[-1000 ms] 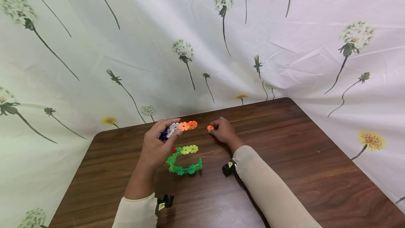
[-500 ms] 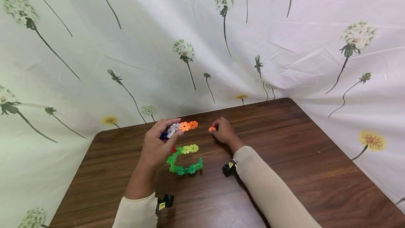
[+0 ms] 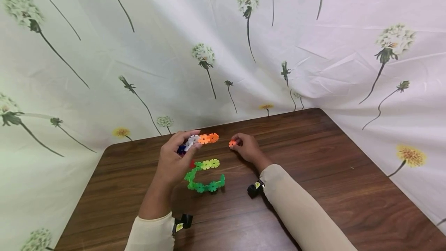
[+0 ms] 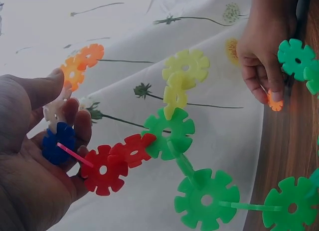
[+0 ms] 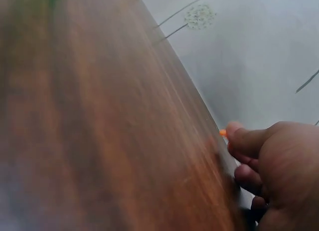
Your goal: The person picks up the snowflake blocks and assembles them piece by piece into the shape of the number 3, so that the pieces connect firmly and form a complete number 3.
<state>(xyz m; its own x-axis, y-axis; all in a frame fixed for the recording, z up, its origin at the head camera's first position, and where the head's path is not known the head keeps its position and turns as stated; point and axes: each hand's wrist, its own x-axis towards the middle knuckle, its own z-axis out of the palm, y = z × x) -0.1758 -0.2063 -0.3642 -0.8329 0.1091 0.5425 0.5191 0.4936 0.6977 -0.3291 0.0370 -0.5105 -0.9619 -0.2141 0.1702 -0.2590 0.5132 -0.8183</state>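
My left hand (image 3: 172, 160) grips a long chain of interlocking plastic flower discs (image 3: 212, 186) by its white and blue part, thumb and fingers to either side. Beyond the fingertips, two orange discs (image 3: 208, 138) form one end of the chain. In the left wrist view, red discs (image 4: 103, 169) follow the blue disc (image 4: 59, 142), then yellow discs (image 4: 186, 67) and green discs (image 4: 207, 199). To the right of the orange end, my right hand (image 3: 248, 147) pinches a single orange disc (image 3: 232, 143) between thumb and fingertips, apart from the chain.
The dark wooden table (image 3: 313, 158) lies under both hands. A white cloth with dandelion prints (image 3: 167, 69) hangs behind and beside it. Black wrist cameras (image 3: 256, 189) sit on both wrists. The chain's green part curves below the left hand, near the tabletop.
My right hand has shifted slightly nearer to me and turned the loose orange disc, so its face shows more. My left hand and the chain have hardly moved.
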